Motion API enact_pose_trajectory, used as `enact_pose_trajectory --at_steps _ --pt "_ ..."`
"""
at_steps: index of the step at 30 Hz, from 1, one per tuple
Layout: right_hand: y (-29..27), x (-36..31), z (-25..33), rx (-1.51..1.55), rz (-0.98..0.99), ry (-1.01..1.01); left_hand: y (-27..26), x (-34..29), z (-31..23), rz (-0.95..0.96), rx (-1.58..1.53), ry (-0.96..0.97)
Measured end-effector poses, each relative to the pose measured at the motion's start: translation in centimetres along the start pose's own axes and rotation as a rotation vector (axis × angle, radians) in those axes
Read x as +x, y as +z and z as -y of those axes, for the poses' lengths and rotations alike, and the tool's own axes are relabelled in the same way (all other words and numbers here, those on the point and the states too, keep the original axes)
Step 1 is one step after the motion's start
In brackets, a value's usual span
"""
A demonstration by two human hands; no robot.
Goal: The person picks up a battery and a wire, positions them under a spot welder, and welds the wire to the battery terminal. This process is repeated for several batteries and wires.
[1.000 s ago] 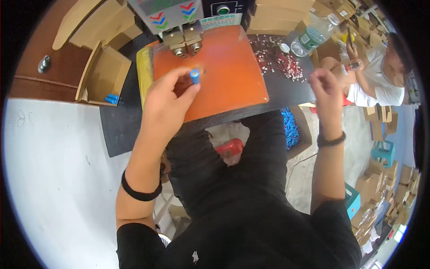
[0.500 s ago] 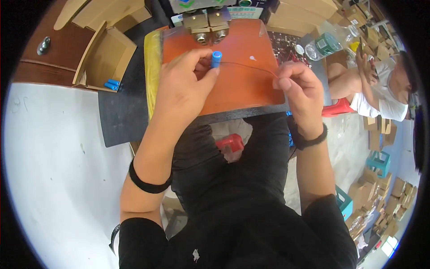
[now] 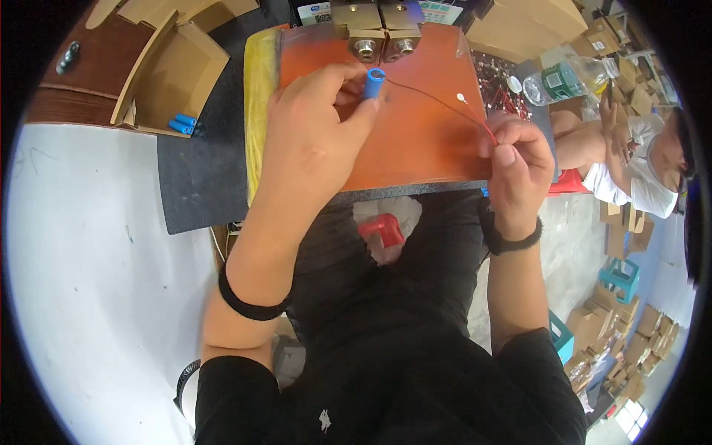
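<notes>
My left hand (image 3: 319,133) is closed on a blue cylindrical battery cell (image 3: 374,84), pinching it between thumb and fingers with one round end facing up. A thin dark-red wire (image 3: 434,97) runs from the top of the cell across to my right hand (image 3: 521,159). The right thumb and fingertips are closed on the wire's other part. Just beyond the cell stands a metal machine head (image 3: 382,37) with two blocks side by side; the cell is apart from it. Beneath both hands lies an orange mat (image 3: 415,148).
At left, an open cardboard box (image 3: 174,81) has blue cells (image 3: 182,123) at its near corner. Small wired parts (image 3: 504,81) lie in a heap right of the mat, beside a plastic bottle (image 3: 567,81). Another person (image 3: 630,148) sits at the right. Yellow sheeting (image 3: 259,111) borders the mat.
The cell's upper end has tilted to show more of its top, with the wire now at it. My right hand has shifted right and slightly down. The view has moved a little.
</notes>
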State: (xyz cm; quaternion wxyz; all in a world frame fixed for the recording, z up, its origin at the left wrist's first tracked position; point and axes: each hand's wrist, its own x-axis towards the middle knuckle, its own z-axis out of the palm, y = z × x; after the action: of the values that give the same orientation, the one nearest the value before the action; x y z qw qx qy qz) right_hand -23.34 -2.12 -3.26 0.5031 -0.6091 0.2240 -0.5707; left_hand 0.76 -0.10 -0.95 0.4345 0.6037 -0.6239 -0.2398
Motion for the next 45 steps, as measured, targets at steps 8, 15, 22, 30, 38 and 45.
enact_pose_trajectory --at_steps 8,15,22,30,38,45 --pt "0.4 -0.3 0.3 -0.022 -0.013 0.039 0.1 -0.3 0.0 -0.014 0.037 0.018" --pt "0.4 0.0 0.3 -0.050 0.010 0.034 0.0 0.1 -0.8 -0.027 -0.023 -0.041" --pt "0.4 0.0 0.6 -0.143 0.016 0.066 -0.1 0.2 -1.0 -0.022 0.091 -0.073" --pt "1.8 2.0 2.6 -0.072 0.120 0.230 -0.8 -1.4 -0.5 0.103 -0.240 -0.014" --pt "1.8 5.1 1.7 -0.003 0.227 0.456 -0.3 -0.7 -0.4 0.087 -0.145 -0.032" --pt "2.1 6.2 1.3 -0.050 0.247 0.505 0.0 0.1 -0.7 0.020 0.046 0.045"
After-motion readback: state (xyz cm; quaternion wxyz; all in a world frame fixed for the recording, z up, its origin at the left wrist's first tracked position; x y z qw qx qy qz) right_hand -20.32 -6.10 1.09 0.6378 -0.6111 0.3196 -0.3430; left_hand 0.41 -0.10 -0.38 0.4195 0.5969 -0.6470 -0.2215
